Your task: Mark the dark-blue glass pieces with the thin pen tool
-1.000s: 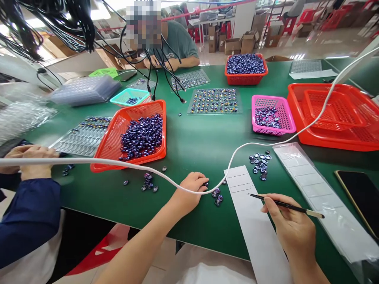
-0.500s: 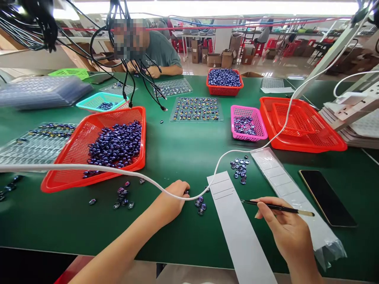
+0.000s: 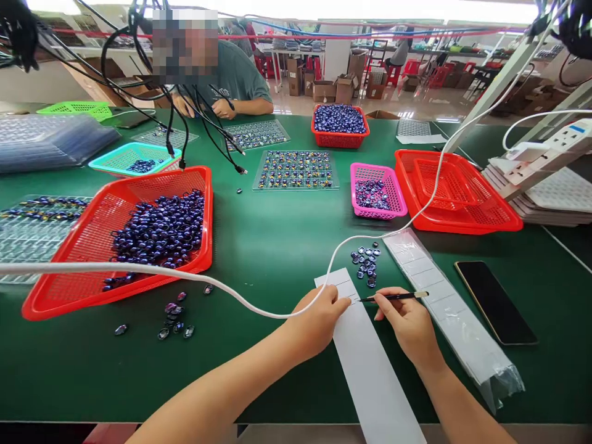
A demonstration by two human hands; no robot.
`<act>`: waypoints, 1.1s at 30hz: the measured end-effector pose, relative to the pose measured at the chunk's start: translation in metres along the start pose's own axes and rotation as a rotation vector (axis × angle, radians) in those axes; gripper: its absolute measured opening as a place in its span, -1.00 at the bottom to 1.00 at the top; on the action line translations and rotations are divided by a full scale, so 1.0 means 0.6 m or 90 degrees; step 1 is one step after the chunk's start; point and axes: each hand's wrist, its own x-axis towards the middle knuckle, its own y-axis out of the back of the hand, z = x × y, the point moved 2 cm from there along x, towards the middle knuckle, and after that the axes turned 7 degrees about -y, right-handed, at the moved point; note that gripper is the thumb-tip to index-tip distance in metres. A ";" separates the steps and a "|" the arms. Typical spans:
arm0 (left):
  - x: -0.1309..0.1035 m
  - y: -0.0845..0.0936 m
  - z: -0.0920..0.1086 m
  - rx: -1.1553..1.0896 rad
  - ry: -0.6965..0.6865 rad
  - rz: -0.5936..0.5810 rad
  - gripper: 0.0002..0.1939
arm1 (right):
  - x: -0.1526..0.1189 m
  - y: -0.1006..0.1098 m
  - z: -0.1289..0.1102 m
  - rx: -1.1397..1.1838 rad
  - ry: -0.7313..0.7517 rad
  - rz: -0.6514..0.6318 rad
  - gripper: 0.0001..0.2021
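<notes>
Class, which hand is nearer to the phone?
Right: the right hand is just across the bagged strip from the phone; the left hand is farther, at the paper.

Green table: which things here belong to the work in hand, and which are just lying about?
Probably in the work:
- paper strip, under the left hand
- tweezers, in the right hand
- loose pieces beside the strip

Apparently just lying about:
- phone
- white cable
- nested red baskets

The left hand [image 3: 316,317] lies over the white strip [image 3: 370,370], its fingers near the tip of the black tweezers [image 3: 398,296] held in the right hand [image 3: 409,324]. On the green bench [image 3: 268,246], a phone [image 3: 496,302] lies right of the plastic-wrapped strip [image 3: 448,308].
</notes>
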 end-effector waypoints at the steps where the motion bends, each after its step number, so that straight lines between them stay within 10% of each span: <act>1: -0.001 -0.008 -0.002 0.020 -0.013 0.000 -0.59 | -0.001 -0.001 0.003 -0.003 -0.003 -0.003 -0.63; 33: 0.003 -0.007 0.008 0.042 -0.066 -0.038 -0.57 | -0.004 -0.002 -0.008 -0.028 -0.018 0.011 -0.70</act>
